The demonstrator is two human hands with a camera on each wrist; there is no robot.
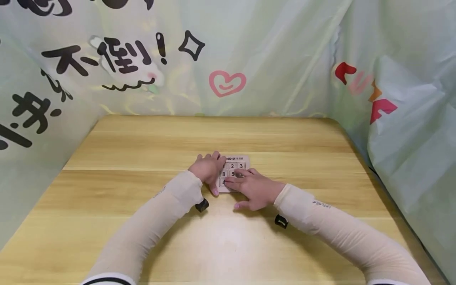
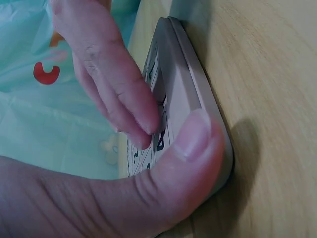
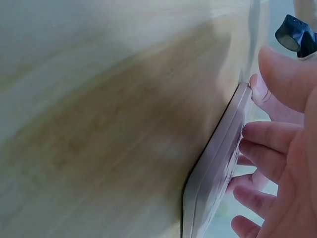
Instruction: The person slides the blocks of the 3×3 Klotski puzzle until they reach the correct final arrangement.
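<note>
A flat pinkish number slide puzzle [image 1: 232,166] lies on the table, with tiles 1, 2, 3 along its top row and 8, 5 below. My left hand [image 1: 206,170] holds its left side, thumb at the near left corner and fingers over the far left one. In the left wrist view the thumb [image 2: 195,144] bends against the puzzle's edge. From the right, my right hand [image 1: 254,190] reaches over the lower tiles, its extended fingertips touching them and its thumb held apart. Those fingers hide several of the lower and right-hand tiles.
The wooden table [image 1: 228,134] carries the puzzle near its middle. A pale printed curtain [image 1: 278,51] hangs behind and along both sides. Each wrist bears a small black camera, such as the left one [image 1: 202,205], below a beige sleeve [image 1: 167,206].
</note>
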